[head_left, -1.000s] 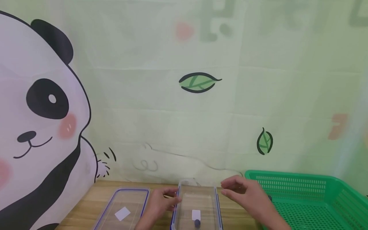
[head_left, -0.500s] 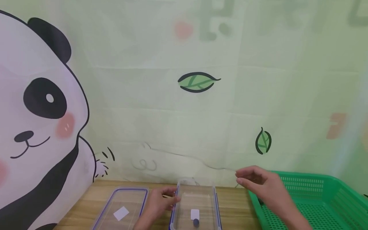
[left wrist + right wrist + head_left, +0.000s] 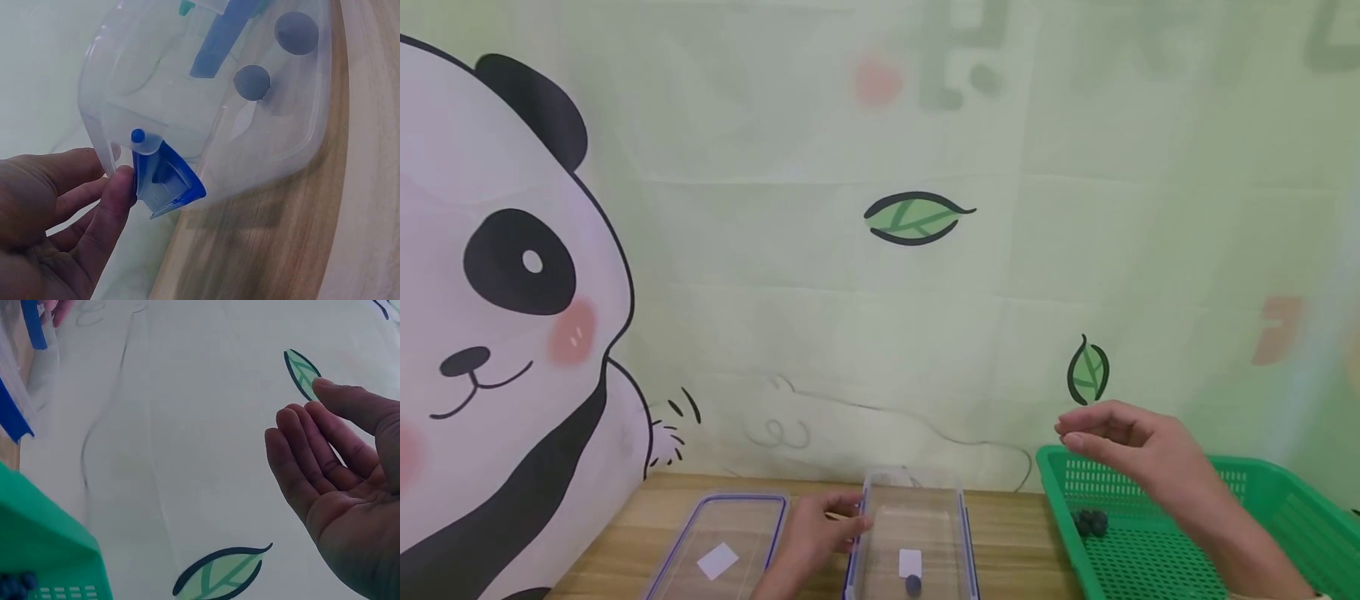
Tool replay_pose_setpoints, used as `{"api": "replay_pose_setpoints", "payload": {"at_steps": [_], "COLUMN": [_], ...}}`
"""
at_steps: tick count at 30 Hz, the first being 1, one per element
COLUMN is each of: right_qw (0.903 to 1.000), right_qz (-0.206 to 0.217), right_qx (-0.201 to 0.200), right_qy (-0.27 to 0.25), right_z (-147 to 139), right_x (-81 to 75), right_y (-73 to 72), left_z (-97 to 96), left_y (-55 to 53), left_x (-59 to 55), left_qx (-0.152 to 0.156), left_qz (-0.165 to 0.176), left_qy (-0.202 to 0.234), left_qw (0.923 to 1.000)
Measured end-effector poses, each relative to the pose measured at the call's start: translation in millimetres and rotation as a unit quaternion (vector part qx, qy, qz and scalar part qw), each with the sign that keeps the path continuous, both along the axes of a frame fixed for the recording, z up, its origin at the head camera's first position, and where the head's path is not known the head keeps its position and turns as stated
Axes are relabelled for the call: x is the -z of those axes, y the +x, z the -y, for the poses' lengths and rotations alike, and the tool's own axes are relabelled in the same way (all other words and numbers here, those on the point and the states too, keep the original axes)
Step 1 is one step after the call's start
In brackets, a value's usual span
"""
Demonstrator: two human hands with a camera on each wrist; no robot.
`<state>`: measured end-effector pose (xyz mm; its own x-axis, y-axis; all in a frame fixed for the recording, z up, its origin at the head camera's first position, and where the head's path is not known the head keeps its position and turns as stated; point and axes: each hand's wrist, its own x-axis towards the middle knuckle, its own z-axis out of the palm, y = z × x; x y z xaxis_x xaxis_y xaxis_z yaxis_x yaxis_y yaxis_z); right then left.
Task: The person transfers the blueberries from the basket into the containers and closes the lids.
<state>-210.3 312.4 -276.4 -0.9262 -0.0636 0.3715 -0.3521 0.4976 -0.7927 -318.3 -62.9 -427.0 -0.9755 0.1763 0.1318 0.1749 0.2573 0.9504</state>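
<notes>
Box (image 3: pixel 925 521) looks clear, glossy plastic, its clip (image 3: pixel 165 178) smooth plastic, basket (image 3: pixel 1101 479) perforated plastic, berries (image 3: pixel 253 82) matt, table (image 3: pixel 1015 550) smooth wood grain, backdrop (image 3: pixel 775 275) creased matt cloth.

**No Legible Lettering on Labels or Backdrop**

A white label (image 3: pixel 718 561) lay askew on the blue-rimmed lid (image 3: pixel 745 521) by the left edge of the bench (image 3: pixel 1015 542), and a second white label (image 3: pixel 910 562) showed at the floor of the clear box (image 3: pixel 917 527); neither bore readable writing. Large blurred strokes (image 3: pixel 936 83) along the top edge of the backdrop (image 3: pixel 760 250) could not be deciphered.
</notes>
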Motion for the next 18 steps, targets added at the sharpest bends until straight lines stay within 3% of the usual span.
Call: {"api": "replay_pose_setpoints", "payload": {"at_steps": [7,18], "right_qw": [0.9982,0.9903], "right_qz": [0.027,0.108], "right_qx": [0.013,-0.003], "right_qy": [0.051,0.087], "right_z": [-24,-63], "right_x": [-4.5,22.8], "right_y": [-20.9,-59.9], "left_z": [0.9,0.5], "left_y": [0.0,1.2], "left_x": [0.2,-1.3], "left_qx": [-0.002,-0.006], "left_qz": [0.003,0.003], "left_qy": [0.0,-0.004], "left_qw": [1.0,1.0]}}
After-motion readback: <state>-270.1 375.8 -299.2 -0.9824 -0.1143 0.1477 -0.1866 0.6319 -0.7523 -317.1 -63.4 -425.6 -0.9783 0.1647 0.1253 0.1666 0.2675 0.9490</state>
